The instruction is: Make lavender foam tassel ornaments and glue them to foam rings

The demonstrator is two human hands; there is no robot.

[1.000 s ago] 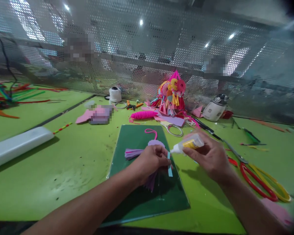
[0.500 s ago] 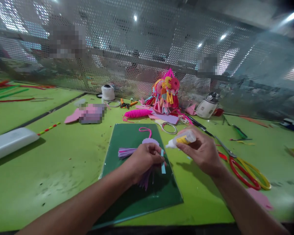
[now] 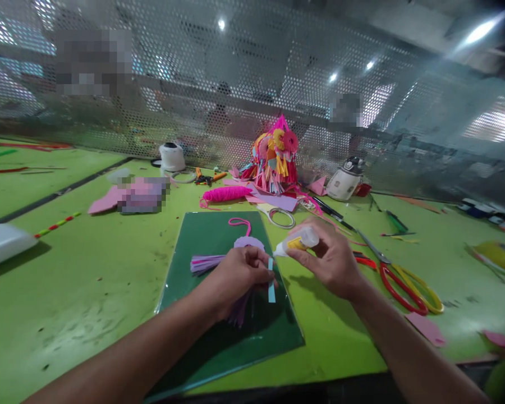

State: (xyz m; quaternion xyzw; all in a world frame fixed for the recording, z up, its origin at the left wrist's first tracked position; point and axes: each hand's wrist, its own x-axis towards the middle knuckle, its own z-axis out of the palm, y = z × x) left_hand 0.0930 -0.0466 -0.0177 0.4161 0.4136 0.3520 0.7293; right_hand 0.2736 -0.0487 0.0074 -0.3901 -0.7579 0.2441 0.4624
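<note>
Pinched in the fingers of my left hand [image 3: 246, 275] is a narrow light-blue paper strip [image 3: 271, 290], upright over the right side of a dark green board [image 3: 273, 336]. My right hand [image 3: 330, 261] grips a small glue bottle [image 3: 299, 241] with a yellow label; its white nozzle tilts down to the left, close to the strip's upper end. Whether the tip touches the paper I cannot tell. Under my left hand lies a purple paper piece with fringed tassels [image 3: 206, 263] and a pink cord loop [image 3: 240, 220], partly hidden by the hand.
Red-and-yellow-handled scissors [image 3: 404, 292] and a pink paper scrap [image 3: 426, 328] lie at the right. Beyond the board are a roll of tape [image 3: 281, 217], pink yarn [image 3: 227, 194] and a pile of colourful tassels [image 3: 275, 154]. A perforated metal screen [image 3: 185, 84] borders the green table.
The glue bottle's nozzle has come nearer to the upper end of the paper strip. My left hand keeps its pinch. The whole view has shifted, so the table's things appear further left.
</note>
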